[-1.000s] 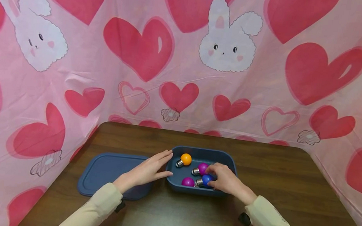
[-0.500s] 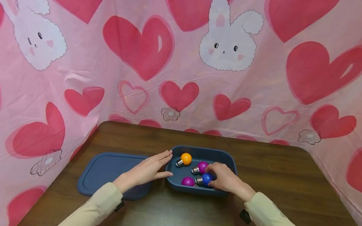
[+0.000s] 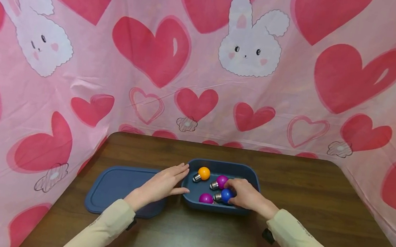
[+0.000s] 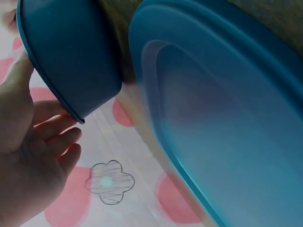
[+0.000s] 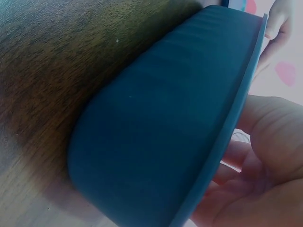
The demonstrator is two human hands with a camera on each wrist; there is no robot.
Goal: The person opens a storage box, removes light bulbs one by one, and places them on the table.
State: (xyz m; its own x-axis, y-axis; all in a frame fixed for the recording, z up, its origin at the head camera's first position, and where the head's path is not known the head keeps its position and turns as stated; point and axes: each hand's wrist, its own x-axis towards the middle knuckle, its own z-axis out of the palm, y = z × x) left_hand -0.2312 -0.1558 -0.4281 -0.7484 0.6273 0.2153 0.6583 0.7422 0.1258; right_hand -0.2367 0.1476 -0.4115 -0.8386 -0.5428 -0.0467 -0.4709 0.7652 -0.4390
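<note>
A dark blue box point(image 3: 211, 207) stands on the table, holding an orange light bulb point(image 3: 204, 173), a purple light bulb point(image 3: 221, 181), a second purple bulb point(image 3: 206, 198) by the near wall and a blue light bulb point(image 3: 227, 195). My right hand point(image 3: 248, 195) reaches over the right rim and pinches the blue bulb between thumb and fingers; the box wall hides this grip in the right wrist view. With straight fingers, my left hand point(image 3: 160, 184) touches the box's left end. The left wrist view has these fingers point(image 4: 57, 127) against the rim.
A flat blue lid point(image 3: 118, 189) lies left of the box, partly under the left forearm's line. The brown wooden table point(image 3: 303, 191) extends to a pink hanging cloth point(image 3: 196, 75) with hearts and rabbits behind and at both sides.
Almost nothing differs. The blue bulb and the right hand have shifted very slightly; the left hand stays at the box's left end.
</note>
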